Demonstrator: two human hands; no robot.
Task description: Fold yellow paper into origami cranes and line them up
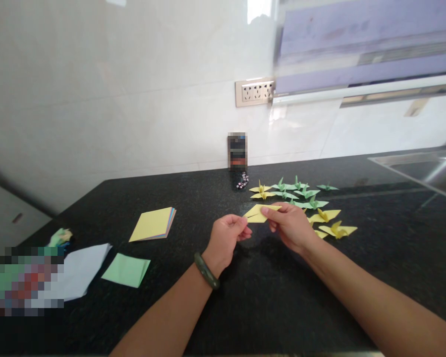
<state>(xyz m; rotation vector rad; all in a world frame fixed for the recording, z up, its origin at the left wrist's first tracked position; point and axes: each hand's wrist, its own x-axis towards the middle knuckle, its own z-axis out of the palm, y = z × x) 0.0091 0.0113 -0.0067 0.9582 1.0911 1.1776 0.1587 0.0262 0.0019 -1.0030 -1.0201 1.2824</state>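
Between my hands, above the dark countertop, is a folded piece of yellow origami paper [257,212] with pointed ends and a slit along its middle. My left hand [226,238] pinches its left end between thumb and fingers. On the right end, the thumb of my right hand [292,223] presses on top, with the fingers behind it. Beyond and beside my right hand stand several folded paper cranes: green cranes [307,192] further back, a yellow crane [338,229] nearer, and more yellow cranes [261,191] behind the held paper. My right hand partly hides some of them.
On the left lie a stack of coloured square paper [151,224], a green paper square [126,270] and white sheets [85,270]. A phone [238,151] with a beaded strap [242,181] leans on the wall below a socket panel [254,92]. A metal sink [431,171] is at right.
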